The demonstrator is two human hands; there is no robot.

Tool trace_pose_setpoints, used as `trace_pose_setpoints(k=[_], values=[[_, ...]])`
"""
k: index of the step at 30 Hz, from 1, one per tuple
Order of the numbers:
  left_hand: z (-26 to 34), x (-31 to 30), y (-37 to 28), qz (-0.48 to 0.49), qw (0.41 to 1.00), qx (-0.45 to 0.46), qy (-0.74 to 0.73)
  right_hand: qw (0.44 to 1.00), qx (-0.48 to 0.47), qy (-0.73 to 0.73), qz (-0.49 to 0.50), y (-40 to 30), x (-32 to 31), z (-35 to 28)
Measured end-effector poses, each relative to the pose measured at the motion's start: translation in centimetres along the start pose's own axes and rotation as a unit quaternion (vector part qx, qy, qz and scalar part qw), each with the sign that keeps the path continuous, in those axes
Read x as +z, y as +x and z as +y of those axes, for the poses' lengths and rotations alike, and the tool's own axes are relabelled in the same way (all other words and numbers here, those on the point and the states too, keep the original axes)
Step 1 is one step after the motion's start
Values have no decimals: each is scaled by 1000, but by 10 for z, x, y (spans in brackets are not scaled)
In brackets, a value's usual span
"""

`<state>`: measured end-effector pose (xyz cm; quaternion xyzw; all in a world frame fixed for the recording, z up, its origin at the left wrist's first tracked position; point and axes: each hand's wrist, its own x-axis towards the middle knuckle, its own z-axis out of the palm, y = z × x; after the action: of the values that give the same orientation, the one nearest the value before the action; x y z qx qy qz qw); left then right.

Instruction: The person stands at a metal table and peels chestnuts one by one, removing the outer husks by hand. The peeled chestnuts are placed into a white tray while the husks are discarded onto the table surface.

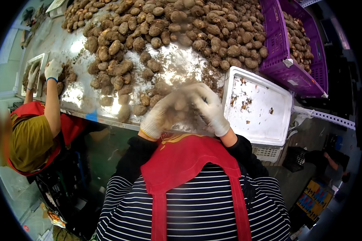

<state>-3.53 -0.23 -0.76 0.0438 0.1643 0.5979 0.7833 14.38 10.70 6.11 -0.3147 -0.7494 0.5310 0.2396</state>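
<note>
Both my hands wear whitish knitted gloves and meet over the near edge of the metal table, in front of the red apron. My left hand (160,116) is curled around a brown root tuber (181,104), which looks like taro; a blur over the picture hides its fingertips. My right hand (209,105) is bent against the same spot, with something small and dark near its fingers, too unclear to name. Loose tubers (141,109) lie just beyond and to the left of my left hand. A large heap of hairy brown tubers (211,28) covers the far part of the table.
Right of my hands stands a white foam tray (259,108) holding a few brown scraps. Behind it is a purple plastic crate (274,39) of tubers. On the left, a co-worker's gloved hands (53,70) work by a small white tray (44,60). Dirt is scattered over the metal table (74,104).
</note>
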Motion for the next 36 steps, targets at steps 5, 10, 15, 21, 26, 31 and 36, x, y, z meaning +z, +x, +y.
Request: trace_pose_setpoints(k=[5,10,15,21,26,31,36], values=[[2,14,1,122,989,12,-89,991,83,97,43,-2,-2,-6],[8,7,4,84,990,8,-111,976,-142,-167,-4,3,10,-22],[11,-20,8,104,985,-14,-136,989,-62,-132,30,4,11,-1],[167,-16,46,118,984,99,-87,988,36,-127,76,-19,-10,21],[327,-40,55,100,933,343,41,980,74,-172,67,-12,-28,42],[197,47,67,169,943,228,175,944,110,-301,76,50,-75,61],[108,37,51,102,974,58,195,909,196,-350,114,132,-89,76]])
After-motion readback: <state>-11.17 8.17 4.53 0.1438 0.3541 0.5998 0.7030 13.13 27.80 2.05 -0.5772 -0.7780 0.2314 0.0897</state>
